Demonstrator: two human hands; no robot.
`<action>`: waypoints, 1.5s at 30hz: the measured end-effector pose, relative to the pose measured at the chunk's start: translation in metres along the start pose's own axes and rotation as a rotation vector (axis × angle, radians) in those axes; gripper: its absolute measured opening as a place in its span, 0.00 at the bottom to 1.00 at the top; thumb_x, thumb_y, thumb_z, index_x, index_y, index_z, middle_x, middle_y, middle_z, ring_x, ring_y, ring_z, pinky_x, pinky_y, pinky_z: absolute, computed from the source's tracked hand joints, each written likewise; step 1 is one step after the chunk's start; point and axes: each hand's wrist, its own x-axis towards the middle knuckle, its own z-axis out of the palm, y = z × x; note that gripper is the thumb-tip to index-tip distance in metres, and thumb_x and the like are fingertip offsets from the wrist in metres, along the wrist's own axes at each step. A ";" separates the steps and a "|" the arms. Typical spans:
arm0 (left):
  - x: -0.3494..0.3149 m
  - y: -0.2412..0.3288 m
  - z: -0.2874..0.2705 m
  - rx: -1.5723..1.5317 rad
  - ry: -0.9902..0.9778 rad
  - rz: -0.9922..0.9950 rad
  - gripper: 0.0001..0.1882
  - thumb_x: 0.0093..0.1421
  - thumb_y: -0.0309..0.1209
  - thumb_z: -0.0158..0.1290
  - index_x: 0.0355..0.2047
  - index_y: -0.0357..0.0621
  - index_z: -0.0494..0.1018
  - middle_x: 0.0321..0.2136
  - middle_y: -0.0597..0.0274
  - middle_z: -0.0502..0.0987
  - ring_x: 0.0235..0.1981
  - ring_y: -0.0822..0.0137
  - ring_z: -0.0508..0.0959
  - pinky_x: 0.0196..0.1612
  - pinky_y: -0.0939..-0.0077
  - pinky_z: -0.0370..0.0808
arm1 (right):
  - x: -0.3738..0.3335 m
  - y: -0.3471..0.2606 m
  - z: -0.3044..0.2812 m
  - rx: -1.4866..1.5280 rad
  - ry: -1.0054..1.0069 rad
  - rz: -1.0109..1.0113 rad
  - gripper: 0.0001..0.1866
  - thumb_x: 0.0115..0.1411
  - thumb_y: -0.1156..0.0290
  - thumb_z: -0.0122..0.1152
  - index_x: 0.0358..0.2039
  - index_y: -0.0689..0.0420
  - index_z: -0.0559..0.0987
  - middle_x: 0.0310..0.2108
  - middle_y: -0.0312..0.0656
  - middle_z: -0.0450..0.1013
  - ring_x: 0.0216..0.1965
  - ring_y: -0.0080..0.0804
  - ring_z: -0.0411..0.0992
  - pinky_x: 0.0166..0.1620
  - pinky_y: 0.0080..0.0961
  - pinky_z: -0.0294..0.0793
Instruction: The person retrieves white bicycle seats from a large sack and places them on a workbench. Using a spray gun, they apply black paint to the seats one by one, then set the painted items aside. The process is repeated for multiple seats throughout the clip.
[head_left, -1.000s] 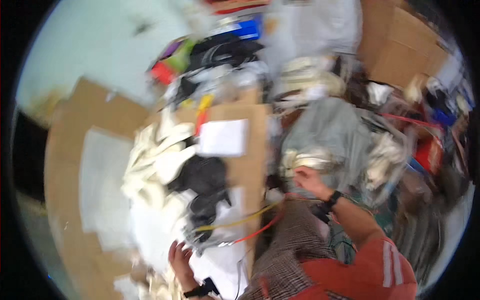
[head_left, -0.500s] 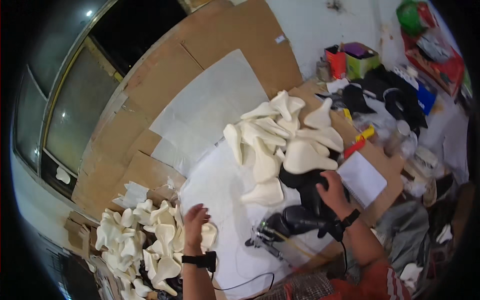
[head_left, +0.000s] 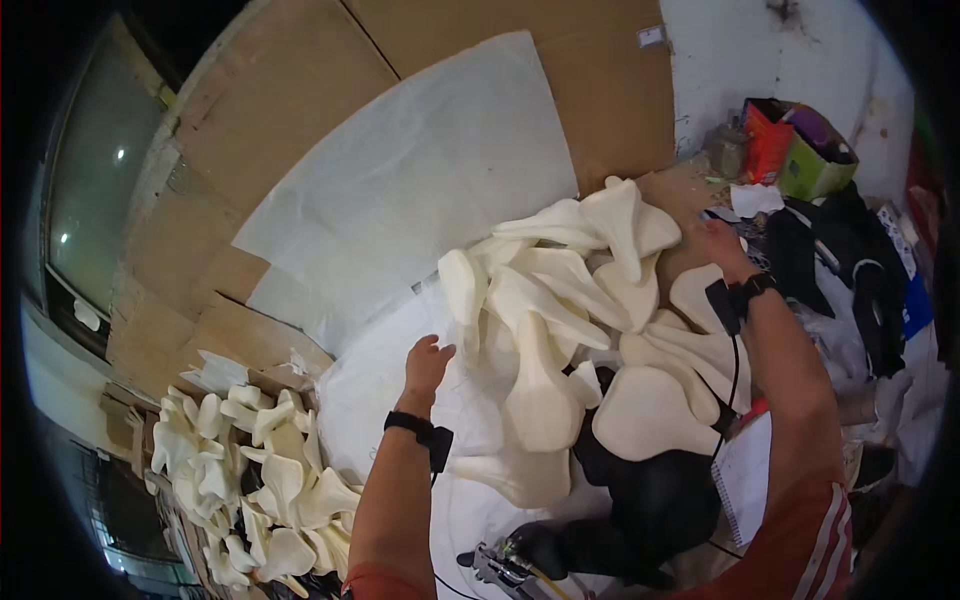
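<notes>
Cream, moulded foam saddle pads [head_left: 545, 400] lie in an overlapping pile in front of me. My left hand [head_left: 427, 366] hovers just left of the pile with its fingers slightly bent, apart and holding nothing. On the far right side of the pile, my right hand [head_left: 722, 248] reaches forward above the brown board, fingers loosely bent and no object visible in them. Black padded pieces [head_left: 660, 500] lie under the near edge of the pile. In front of them, at the bottom edge, is a metal spray gun [head_left: 500, 568] with a yellowish hose.
A second heap of cream foam pieces [head_left: 270, 480] stands at the left. White sheets [head_left: 430, 150] and cardboard [head_left: 600, 80] line the far side. At the right are a spiral notebook [head_left: 742, 480], dark cloth [head_left: 850, 270] and a green box [head_left: 815, 165]. Cables hang from both wrist straps.
Both hands have moved forward, the left up beside the pile, the right past the black pieces to its far right side. The view has shifted closer to the pile.
</notes>
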 end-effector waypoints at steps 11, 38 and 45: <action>0.035 0.020 0.074 -0.274 -0.128 0.091 0.46 0.44 0.27 0.59 0.61 0.38 0.47 0.38 0.50 0.74 0.38 0.64 0.75 0.40 0.73 0.72 | 0.014 -0.088 0.073 0.304 -0.600 0.161 0.47 0.42 0.52 0.70 0.56 0.64 0.59 0.46 0.48 0.68 0.44 0.36 0.70 0.37 0.39 0.74; -0.314 -0.136 -0.067 -0.890 -0.221 -0.391 0.25 0.52 0.35 0.45 0.50 0.36 0.64 0.37 0.51 0.74 0.33 0.59 0.76 0.38 0.67 0.75 | -0.294 -0.170 0.102 -0.487 -0.328 -0.623 0.12 0.48 0.67 0.58 0.32 0.59 0.74 0.33 0.48 0.72 0.39 0.44 0.69 0.36 0.42 0.70; -0.323 -0.158 -0.065 -0.920 -0.210 -0.311 0.22 0.54 0.32 0.42 0.49 0.34 0.64 0.38 0.51 0.75 0.34 0.57 0.76 0.39 0.65 0.74 | -0.298 -0.181 0.128 -0.391 -0.231 -0.595 0.19 0.43 0.66 0.62 0.37 0.57 0.73 0.36 0.48 0.70 0.42 0.46 0.67 0.41 0.41 0.69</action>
